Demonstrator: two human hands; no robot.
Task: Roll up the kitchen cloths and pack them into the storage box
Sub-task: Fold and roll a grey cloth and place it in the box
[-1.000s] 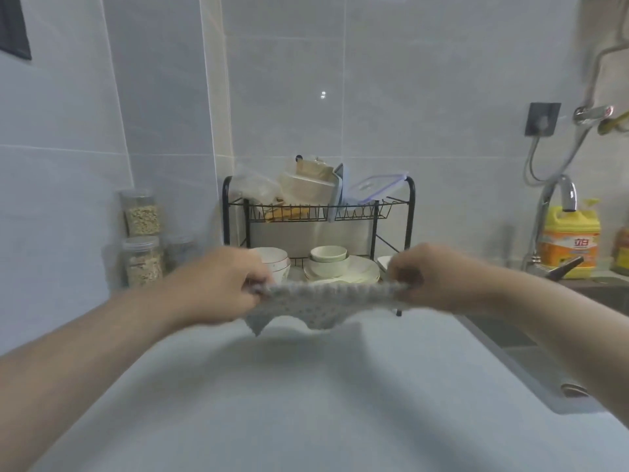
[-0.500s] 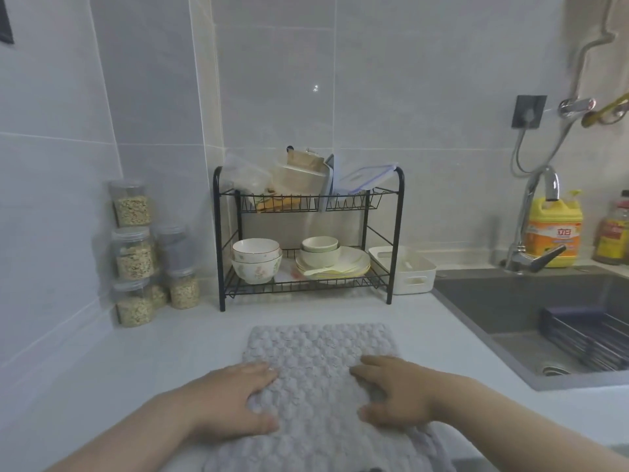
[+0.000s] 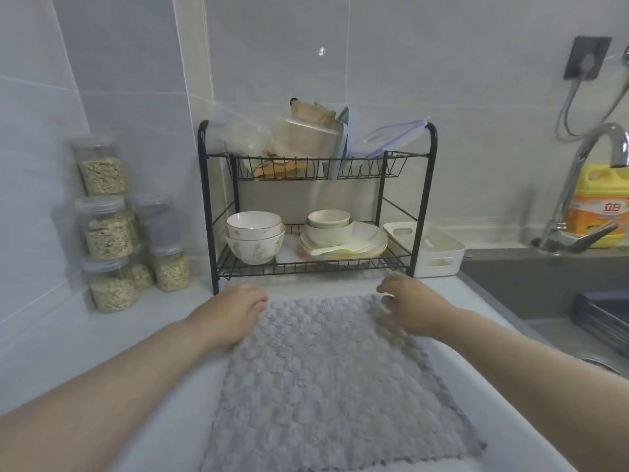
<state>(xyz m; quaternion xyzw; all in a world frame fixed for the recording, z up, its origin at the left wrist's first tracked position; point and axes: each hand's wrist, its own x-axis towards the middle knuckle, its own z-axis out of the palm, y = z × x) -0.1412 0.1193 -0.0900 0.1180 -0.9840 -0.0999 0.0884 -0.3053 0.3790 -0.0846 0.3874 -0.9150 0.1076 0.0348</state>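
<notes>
A grey bobbled kitchen cloth (image 3: 326,379) lies spread flat on the white counter (image 3: 112,335) in front of me. My left hand (image 3: 231,313) is at the cloth's far left corner, fingers curled and pinching the edge. My right hand (image 3: 410,306) is over the far right corner, its fingers loosely spread and blurred, touching the cloth. A white storage box (image 3: 439,264) with handle slots stands on the counter beyond the cloth, to the right of the dish rack.
A black two-tier dish rack (image 3: 316,206) with bowls and plates stands just behind the cloth. Stacked clear jars (image 3: 105,233) fill the left corner. At the right are the sink (image 3: 551,294), a tap (image 3: 578,185) and a yellow detergent bottle (image 3: 602,206).
One second ago both hands held the cloth stretched in the air. It then came down flat on the counter, and both hands have slid from its middle to its far corners.
</notes>
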